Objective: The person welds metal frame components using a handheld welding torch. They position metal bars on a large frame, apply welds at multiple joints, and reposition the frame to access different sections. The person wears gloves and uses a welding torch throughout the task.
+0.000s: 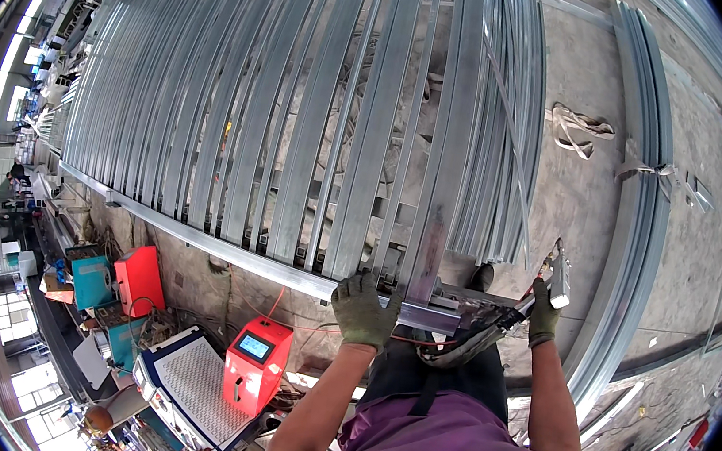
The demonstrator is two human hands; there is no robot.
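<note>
Far left: a person point(7, 185) stands at a workbench along the bright windows, small and bent by the lens.
Floor, left: a teal machine point(92, 281) sits just beside a red one point(139, 279), with cables trailing between them.
Floor, centre-left: a white unit with a perforated top point(196, 382) lies near a red welding machine with a small screen point(256, 363); a thin red cable rises from this area toward the frame.
Steel frame: a wide gate-like frame of galvanised slats point(303, 112) fills the upper view, its bars running down to a long bottom rail point(225, 250).
Left hand: the left hand point(364, 309), in a dark green work glove, is pressed flat on the rail where a broad slat meets it, fingers together and curled over the edge.
Welding torch: the welding torch point(558, 279) is held just right of that joint, a little apart from the rail, with its sheathed hose point(478, 332) looping back to the rail under the left hand.
Right hand: the right hand point(543, 315), gloved the same, is closed round the torch's grip.
Right: a stack of steel channels point(642, 222) curves along the concrete floor point(574, 187), with a pale lifting strap point(579, 126) lying near it.
</note>
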